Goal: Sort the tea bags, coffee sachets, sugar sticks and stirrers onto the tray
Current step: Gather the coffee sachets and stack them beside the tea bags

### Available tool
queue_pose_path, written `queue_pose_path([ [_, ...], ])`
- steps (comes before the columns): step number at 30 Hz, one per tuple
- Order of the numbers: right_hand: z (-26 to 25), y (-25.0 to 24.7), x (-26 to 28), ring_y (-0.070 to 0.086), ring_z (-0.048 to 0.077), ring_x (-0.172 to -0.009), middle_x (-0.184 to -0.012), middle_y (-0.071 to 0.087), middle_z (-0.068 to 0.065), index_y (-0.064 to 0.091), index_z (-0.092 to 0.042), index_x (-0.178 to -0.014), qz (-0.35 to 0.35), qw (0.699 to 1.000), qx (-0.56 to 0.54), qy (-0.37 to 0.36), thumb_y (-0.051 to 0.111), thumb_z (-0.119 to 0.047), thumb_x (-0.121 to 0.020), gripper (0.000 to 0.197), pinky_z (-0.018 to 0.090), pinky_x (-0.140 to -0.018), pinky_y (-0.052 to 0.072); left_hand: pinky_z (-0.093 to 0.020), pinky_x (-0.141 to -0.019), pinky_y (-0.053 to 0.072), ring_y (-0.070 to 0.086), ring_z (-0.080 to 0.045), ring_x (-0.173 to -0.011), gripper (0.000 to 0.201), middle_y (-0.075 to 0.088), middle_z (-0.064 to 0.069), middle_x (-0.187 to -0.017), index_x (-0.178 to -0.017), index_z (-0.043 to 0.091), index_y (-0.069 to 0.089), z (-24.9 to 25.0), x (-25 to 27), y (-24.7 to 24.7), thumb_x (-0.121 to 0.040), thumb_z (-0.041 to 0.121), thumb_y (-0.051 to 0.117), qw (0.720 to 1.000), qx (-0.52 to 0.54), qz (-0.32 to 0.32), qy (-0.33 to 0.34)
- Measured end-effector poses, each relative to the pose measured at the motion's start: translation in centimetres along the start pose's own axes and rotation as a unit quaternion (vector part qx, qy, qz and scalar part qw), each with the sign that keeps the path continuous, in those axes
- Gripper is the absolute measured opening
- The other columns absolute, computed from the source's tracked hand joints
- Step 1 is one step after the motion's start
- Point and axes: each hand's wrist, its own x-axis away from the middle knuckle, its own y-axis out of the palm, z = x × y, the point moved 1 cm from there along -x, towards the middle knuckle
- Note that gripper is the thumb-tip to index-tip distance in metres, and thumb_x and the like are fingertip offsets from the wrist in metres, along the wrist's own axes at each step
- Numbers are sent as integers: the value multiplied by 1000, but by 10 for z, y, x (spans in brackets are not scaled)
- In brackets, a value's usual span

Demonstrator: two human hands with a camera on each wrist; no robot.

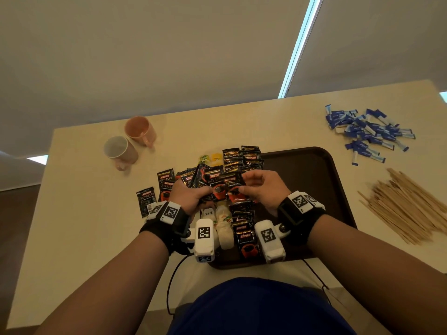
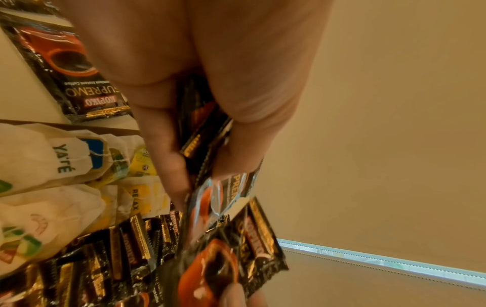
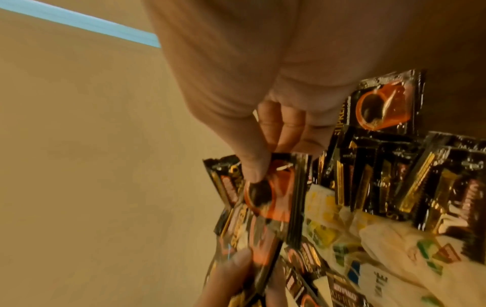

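Both hands are up over the near left part of the dark brown tray (image 1: 321, 180), and the left hand (image 1: 187, 195) has its grip closed round a fanned bundle of black coffee sachets (image 1: 208, 181), too overlapped to count. The right hand (image 1: 260, 189) pinches one sachet (image 1: 235, 189) at the front of that fan between thumb and fingers. Beneath the hands, white tea bags (image 1: 223, 228) lie in a strip on the tray, with a row of sachets (image 1: 246, 238) just beside them and another stack (image 1: 243, 157) at the tray's far left corner, next to a green and a yellow tea tag (image 1: 210, 158). Left of the tray, a few loose sachets (image 1: 154, 192) sit on the cream surface (image 1: 84, 213). Two pink mugs (image 1: 130, 141) stand well apart at far left. Off to the right, a scattered heap of blue-and-white sugar sticks (image 1: 367, 132) at the far edge, and nearer, a big pile of wooden stirrers (image 1: 408, 206), both on the surface beside the tray, neither countable. Behind it all hangs a pale roller blind (image 1: 169, 56) with a bright slit of window (image 1: 300, 44).
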Motion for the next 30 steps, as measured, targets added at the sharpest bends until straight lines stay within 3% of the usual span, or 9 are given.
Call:
queue_pose_path([
  [2,2,-10,-2,71,30,-93,-101,73,15,70,-9,-102,23,1000,-1,10,70,3,-83,22,35,-71,58,-35,-59,61,75,-32,-78,62,71,-25,-101,-122,-11,50,1,1,-1,-71,1,84,1000,11,-2,5],
  [5,13,-32,-10,72,27,-93,-102,74,13,70,-16,-93,70,997,21,33,72,1,-81,21,48,-85,58,-43,-68,62,75,-34,-82,64,70,-27,-106,-123,-10,50,0,1,-1,-71,2,85,1000,15,-6,6],
  [8,28,-53,-17,72,24,-93,-96,75,5,71,-22,-91,101,989,92,49,79,-4,-75,25,50,-88,56,-35,-60,62,75,-30,-78,51,70,-25,-105,-119,-11,54,-1,1,1,-76,-3,79,1000,17,-5,7],
  [12,39,-62,-15,69,16,-92,-95,72,0,66,-25,-98,110,980,149,76,75,0,-79,32,41,-86,57,-25,-52,57,74,-22,-68,44,70,-23,-102,-117,-8,57,-4,3,6,-78,-3,77,1000,3,-9,11],
  [16,47,-59,-15,65,11,-88,-94,68,-3,68,-18,-104,101,976,181,72,73,-7,-84,24,23,-71,51,-39,-70,63,75,-30,-82,29,71,-24,-102,-102,-4,63,-6,2,7,-77,-3,77,1000,-3,-12,11],
  [20,51,-52,-18,65,13,-88,-93,68,-2,68,-21,-95,96,977,174,76,73,-11,-84,16,29,-78,55,-44,-76,62,74,-33,-85,22,73,-21,-98,-95,-1,64,-6,2,6,-78,-5,76,1000,6,-12,17],
  [22,51,-51,-19,64,11,-84,-89,67,-3,68,-21,-94,99,975,185,72,74,-10,-84,16,25,-70,53,-48,-81,60,74,-35,-87,24,73,-22,-97,-96,-3,63,-6,2,6,-76,-5,78,1000,7,-8,12],
  [24,51,-50,-21,63,10,-81,-87,67,-3,69,-20,-94,117,970,201,69,75,-10,-83,16,20,-64,47,-48,-78,61,75,-33,-83,25,73,-21,-94,-96,-4,63,-5,2,6,-76,-5,78,1000,9,-6,8],
  [30,55,-51,-30,59,5,-77,-82,64,-9,70,-26,-96,136,943,297,63,76,-21,-83,15,19,-67,46,-42,-71,63,75,-29,-78,16,73,-17,-86,-87,-1,63,-5,3,6,-78,-8,75,1000,11,-8,12],
])
